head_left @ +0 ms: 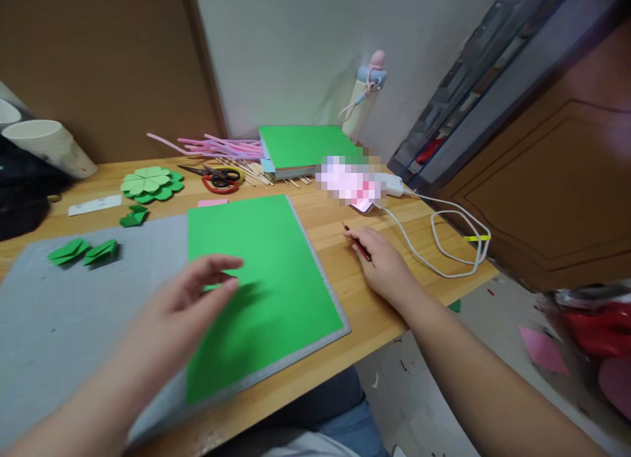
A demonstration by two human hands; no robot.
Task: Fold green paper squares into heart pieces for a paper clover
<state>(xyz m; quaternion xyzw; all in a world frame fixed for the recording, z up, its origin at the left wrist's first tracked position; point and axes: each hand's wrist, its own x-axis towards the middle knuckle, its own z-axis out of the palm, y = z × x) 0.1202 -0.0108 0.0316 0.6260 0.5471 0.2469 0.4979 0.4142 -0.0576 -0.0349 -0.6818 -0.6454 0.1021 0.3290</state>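
A green paper sheet (276,279) lies on a grey cutting mat (73,312) on the wooden table (355,312). My left hand (192,299) hovers over the sheet's left edge, fingers stretched out and slightly apart, holding nothing. My right hand (382,263) rests on the table to the right of the mat, fingers closed around a thin red pencil (357,243) whose tip points away from me.
Folded green paper pieces (83,251) lie on the mat's far left, a green paper clover (152,183) behind them. Scissors (217,176), pink strips, sticks and a stack of coloured paper (305,148) sit at the back. A white cable (444,240) loops at right; paper cups (46,144) stand at left.
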